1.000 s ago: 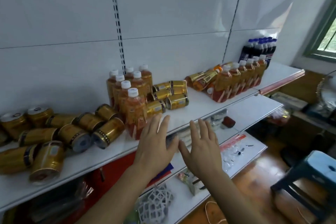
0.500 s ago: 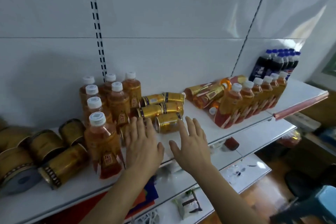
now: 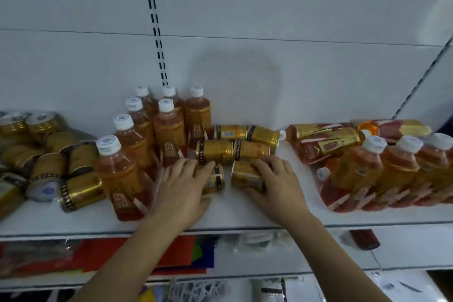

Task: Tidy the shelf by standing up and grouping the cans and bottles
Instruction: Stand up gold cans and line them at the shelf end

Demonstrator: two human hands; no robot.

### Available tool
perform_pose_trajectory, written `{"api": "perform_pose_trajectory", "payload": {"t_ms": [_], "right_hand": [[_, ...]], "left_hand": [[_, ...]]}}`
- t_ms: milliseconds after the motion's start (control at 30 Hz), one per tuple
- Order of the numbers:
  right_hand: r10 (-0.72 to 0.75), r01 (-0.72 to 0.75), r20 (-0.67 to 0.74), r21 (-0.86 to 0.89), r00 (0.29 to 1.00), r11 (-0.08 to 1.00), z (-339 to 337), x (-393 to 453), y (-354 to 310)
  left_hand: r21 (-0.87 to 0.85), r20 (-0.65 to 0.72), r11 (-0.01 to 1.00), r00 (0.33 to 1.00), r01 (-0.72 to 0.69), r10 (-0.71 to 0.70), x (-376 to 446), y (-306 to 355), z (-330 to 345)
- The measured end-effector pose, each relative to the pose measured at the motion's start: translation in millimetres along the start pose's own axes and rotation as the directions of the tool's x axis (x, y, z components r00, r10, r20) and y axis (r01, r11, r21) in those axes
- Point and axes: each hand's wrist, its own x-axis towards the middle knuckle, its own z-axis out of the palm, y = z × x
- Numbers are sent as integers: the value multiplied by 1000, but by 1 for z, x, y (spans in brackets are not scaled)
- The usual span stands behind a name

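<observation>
Both hands have moved forward onto the shelf (image 3: 245, 218). Now the left hand (image 3: 182, 190) lies over one fallen can (image 3: 215, 180) with fingers nearly straight, and the right hand (image 3: 275, 182) curls around another can (image 3: 246, 175). These cans look rigid, smooth and likely to roll, so gripping the round sides is best.

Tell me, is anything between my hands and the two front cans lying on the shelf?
Nothing visible: the left hand already rests on the left front can, and the right hand on the right front can.
</observation>
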Motion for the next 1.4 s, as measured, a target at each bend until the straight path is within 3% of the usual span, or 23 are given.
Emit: {"api": "perform_pose_trajectory", "payload": {"t_ms": [100, 200, 300, 400, 567, 700, 800, 867, 1033, 1133, 1200, 1300, 1400], "right_hand": [[-23, 28, 98, -47, 995, 998, -9, 6, -3], [-39, 45, 112, -51, 993, 998, -7, 12, -3], [2, -8, 40, 151, 999, 989, 0, 2, 6], [108, -98, -1, 422, 994, 901, 0, -10, 5], [143, -155, 66, 556, 988, 816, 12, -18, -7], [159, -175, 79, 594, 984, 785, 17, -21, -11], [158, -176, 82, 577, 984, 798, 20, -22, -11], [163, -185, 92, 580, 982, 794, 18, -23, -11], [148, -165, 78, 582, 986, 796, 20, -23, -9], [131, -148, 73, 605, 989, 783, 21, -25, -12], [124, -138, 66, 622, 990, 771, 21, -26, -13], [115, -126, 59, 628, 992, 768, 18, -30, -15], [129, -130, 46, 610, 991, 782, 13, -39, -23]], "left_hand": [[-36, 73, 999, 997, 20, -17, -3, -4, 0], [-5, 95, 1000, 995, 7, -7, 0, -5, -16], [-43, 79, 999, 997, 6, -3, 0, 2, -39], [-144, 26, 990, 1000, 10, -6, 2, 12, -56], [-229, -6, 972, 998, 58, -61, 8, 23, -48], [-464, -61, 875, 981, 136, -185, 1, 29, -28], [-662, -70, 721, 941, 204, -331, -3, 30, -14], [-700, -59, 672, 918, 242, -392, -1, 33, -13], [-373, 51, 916, 989, 151, -142, 13, 37, -45], [-377, 88, 922, 994, 86, -57, 16, 38, -43], [-504, 60, 849, 986, 162, -153, 9, 38, -29], [-726, 107, 618, 938, 300, -330, -12, 40, -4], [-759, 98, 563, 912, 327, -397, -30, 40, 2]]}}
